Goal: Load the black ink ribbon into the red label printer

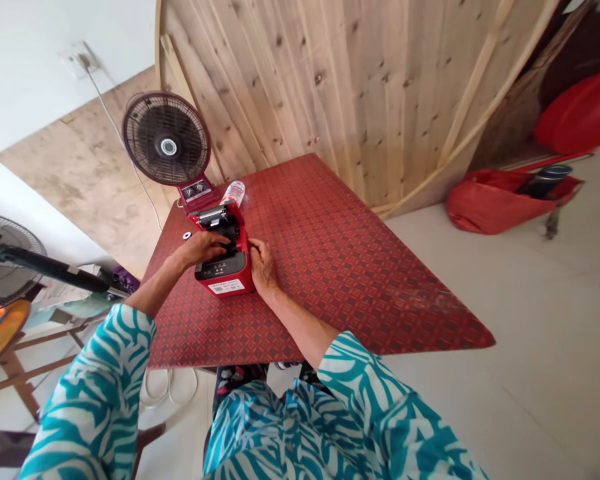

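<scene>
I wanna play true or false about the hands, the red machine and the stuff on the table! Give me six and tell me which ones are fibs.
1. The left hand reaches into the red machine. True.
2. The machine's lid is closed. False: the lid is up.
3. The right hand rests on the fan. False: the right hand is against the machine's side.
4. A clear bottle is on the table. True.
5. The tabletop is plain blue. False: it is red with a pattern.
6. A white sticker is on the machine's side facing the person. True.
</scene>
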Action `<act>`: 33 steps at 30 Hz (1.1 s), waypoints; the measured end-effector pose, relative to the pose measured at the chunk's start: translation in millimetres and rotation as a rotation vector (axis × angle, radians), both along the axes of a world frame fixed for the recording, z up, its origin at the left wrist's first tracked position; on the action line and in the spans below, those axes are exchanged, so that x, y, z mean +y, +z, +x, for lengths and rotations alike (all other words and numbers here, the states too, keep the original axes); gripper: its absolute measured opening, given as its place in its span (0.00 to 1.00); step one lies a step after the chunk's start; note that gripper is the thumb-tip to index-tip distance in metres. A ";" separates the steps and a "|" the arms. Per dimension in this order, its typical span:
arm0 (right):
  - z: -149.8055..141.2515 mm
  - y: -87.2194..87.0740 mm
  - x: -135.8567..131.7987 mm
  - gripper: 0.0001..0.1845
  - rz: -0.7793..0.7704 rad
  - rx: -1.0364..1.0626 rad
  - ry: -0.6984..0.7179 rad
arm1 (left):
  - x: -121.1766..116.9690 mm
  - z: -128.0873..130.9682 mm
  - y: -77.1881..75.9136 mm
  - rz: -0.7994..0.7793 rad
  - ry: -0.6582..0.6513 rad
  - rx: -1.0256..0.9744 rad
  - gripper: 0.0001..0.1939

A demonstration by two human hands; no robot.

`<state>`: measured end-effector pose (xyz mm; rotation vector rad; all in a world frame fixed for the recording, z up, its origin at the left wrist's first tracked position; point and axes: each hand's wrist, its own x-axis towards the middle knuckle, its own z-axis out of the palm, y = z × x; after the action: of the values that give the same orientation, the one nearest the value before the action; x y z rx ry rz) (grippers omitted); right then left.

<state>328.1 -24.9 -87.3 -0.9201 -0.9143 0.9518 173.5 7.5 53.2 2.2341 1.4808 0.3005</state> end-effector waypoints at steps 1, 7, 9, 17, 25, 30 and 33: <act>0.0 -0.2 0.6 0.15 0.001 -0.002 0.000 | 5.6 2.0 -0.8 0.013 0.001 0.062 0.11; -1.5 -1.7 4.1 0.14 0.017 0.013 -0.003 | 23.4 10.2 -13.4 0.104 -0.028 0.267 0.12; -1.6 -2.1 4.7 0.14 0.021 0.019 -0.007 | 21.8 10.4 -15.7 0.161 -0.062 0.312 0.11; 0.3 -2.7 3.8 0.14 0.022 0.023 -0.003 | 6.7 3.8 1.5 0.183 -0.035 0.250 0.15; 3.3 -2.4 2.4 0.15 0.021 0.006 0.002 | -21.4 9.7 29.0 0.171 -0.062 0.110 0.18; 3.3 -7.2 3.3 0.14 -0.001 0.048 0.018 | -50.9 -27.2 51.9 0.414 0.055 0.036 0.22; 3.0 -9.0 3.0 0.15 -0.007 0.050 0.017 | -58.2 -67.9 41.7 0.383 0.315 -0.097 0.20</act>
<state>331.1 -22.0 -96.3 -0.8921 -0.8782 0.9888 105.6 -50.7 94.9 2.2144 1.8458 0.8427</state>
